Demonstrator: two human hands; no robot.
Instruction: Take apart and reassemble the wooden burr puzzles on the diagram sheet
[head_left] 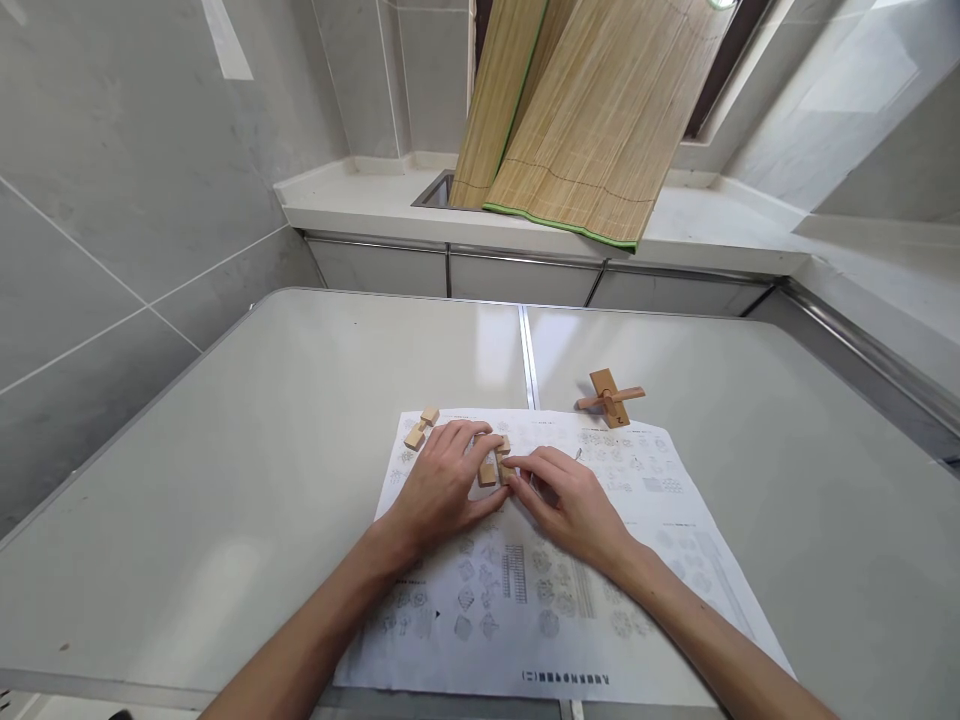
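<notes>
Small light wooden blocks (pixel 487 474) stand between my two hands on a printed paper sheet (pixel 510 640). My left hand (pixel 450 475) curves around them from the left, its fingers and thumb closed on the blocks. From the right, my right hand (pixel 566 500) pinches the nearest edge of the same blocks with thumb and fingertips. Parts of the blocks are hidden by the fingers. Another notched wooden piece (pixel 415 437) lies at the sheet's upper left corner, beyond my left hand.
A crossed wooden assembly (pixel 609 398) rests at the sheet's upper right edge. The grey table (pixel 262 480) has a metal seam down its middle. Behind it are a white counter (pixel 360 205), a sink edge and a hanging bamboo mat (pixel 585 130).
</notes>
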